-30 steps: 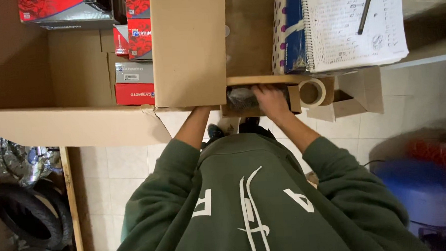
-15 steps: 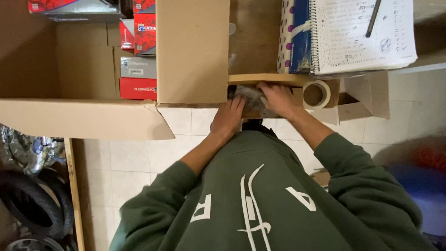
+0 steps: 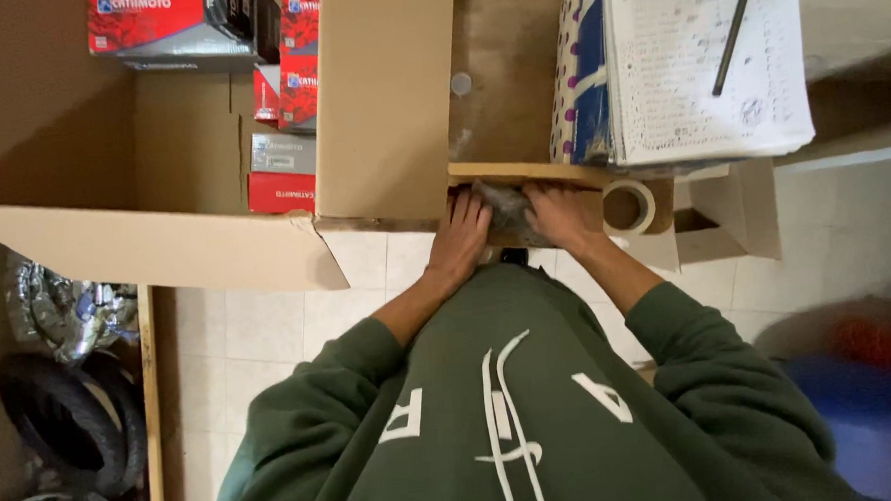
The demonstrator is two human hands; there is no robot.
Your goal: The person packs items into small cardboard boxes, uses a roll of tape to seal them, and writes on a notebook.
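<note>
- Pale tiled floor (image 3: 269, 338) below, wooden table (image 3: 504, 88) at the far side, seen from overhead; person in a green sweatshirt (image 3: 513, 418) leans in to the table's near edge.
- Left hand (image 3: 462, 235) lies palm-down on the left end of a small grey crinkled packet (image 3: 504, 206), fingers spread and pressing, not clenched.
- Right hand (image 3: 562, 215) covers the packet's right end, fingers curled over it; looks like a light clasp, though the grip underneath is hidden.
- Packet sits at the table's near edge, between the two hands, on or against a thin wooden strip (image 3: 522, 172); only its middle shows.
- Look: dull grey-silver, wrinkled, shiny in patches, like plastic or foil wrap; contents cannot be told.
- Handling, judged: probably light, soft wrap that crumples and gives under the fingers; film may be a bit slippery. Whether something stiff is inside cannot be told.
- Where to hold, judged: both ends as now, thumbs under and fingers on top, or pinch across the middle where the wrap bunches.
- Tape roll (image 3: 627, 207) just right of the right hand, lying flat, touching or nearly touching the small open carton (image 3: 730, 223) beside it.
- Large open cardboard box (image 3: 384, 103) to the left, one flap (image 3: 155, 248) hanging out over the floor; red and grey product boxes (image 3: 280, 137) stacked inside.
- Spiral notebook (image 3: 698, 64) far right on the table, dark pen (image 3: 730, 38) lying on it.
- Tyres (image 3: 53, 428) and a silver wrapped bundle (image 3: 62, 307) on the floor at near left.
</note>
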